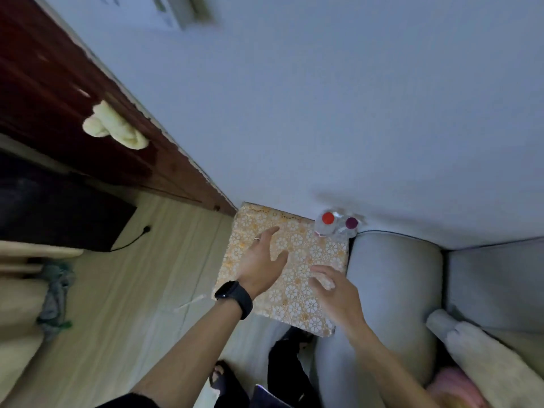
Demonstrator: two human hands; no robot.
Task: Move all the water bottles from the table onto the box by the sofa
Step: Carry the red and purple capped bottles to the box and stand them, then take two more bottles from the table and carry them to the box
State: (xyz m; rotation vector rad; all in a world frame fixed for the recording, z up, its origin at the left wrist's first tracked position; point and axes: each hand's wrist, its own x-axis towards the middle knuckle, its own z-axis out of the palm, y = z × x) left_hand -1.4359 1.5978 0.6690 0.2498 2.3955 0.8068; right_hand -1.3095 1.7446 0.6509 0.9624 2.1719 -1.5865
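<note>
The clear red-capped bottle (pixel 327 219) and the clear purple-capped bottle (pixel 351 223) stand on the far right corner of the orange flowered box (pixel 312 249). The left hand (pixel 262 263) and the right hand (pixel 338 295) are above the box, fingers released and empty.

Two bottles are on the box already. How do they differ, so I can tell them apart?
Cap: the left bottle has a red cap, the right bottle a purple one. Place: the left bottle stands further in on the box; the right bottle is at the box's far corner, next to the sofa arm. Shared: both are clear, upright and side by side; the blur hides finer detail.
</note>
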